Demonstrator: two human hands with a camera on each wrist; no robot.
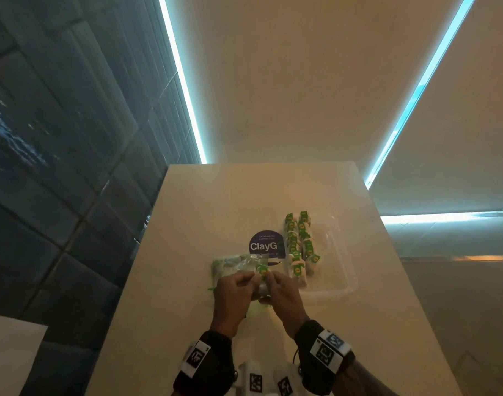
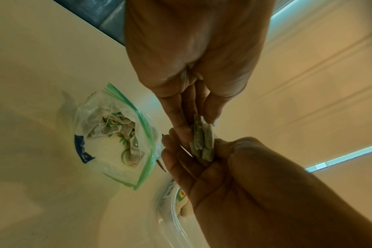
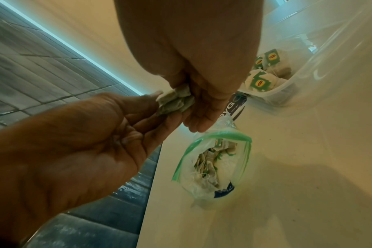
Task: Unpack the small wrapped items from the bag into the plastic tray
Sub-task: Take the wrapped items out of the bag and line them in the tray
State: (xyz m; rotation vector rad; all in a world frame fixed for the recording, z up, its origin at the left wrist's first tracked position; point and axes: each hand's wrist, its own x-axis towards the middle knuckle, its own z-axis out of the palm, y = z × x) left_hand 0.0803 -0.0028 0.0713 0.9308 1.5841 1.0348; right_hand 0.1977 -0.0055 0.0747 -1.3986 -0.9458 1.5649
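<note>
Both hands meet above the table and pinch a small clump of tea bags [image 1: 261, 277] [image 2: 202, 142] [image 3: 174, 102] between them. My left hand [image 1: 244, 281] [image 2: 191, 130] [image 3: 159, 109] grips it from the left, my right hand [image 1: 276, 281] [image 2: 193, 147] [image 3: 188, 109] from the right. Just beyond the hands lies the zip bag [image 1: 230, 264] [image 2: 117, 139] [image 3: 212, 164] with a green seal, its mouth open and more tea bags inside. To the right stands the clear plastic tray [image 1: 338, 270] [image 2: 174, 216] [image 3: 321, 70]. Rows of green-tagged tea bags [image 1: 300, 247] [image 3: 261, 82] fill its left side.
A round purple ClayG sticker [image 1: 263, 245] lies on the cream table [image 1: 187, 324] between bag and tray. The table's left edge drops off beside a dark padded wall [image 1: 58, 167]. The tray's right half holds no tea bags.
</note>
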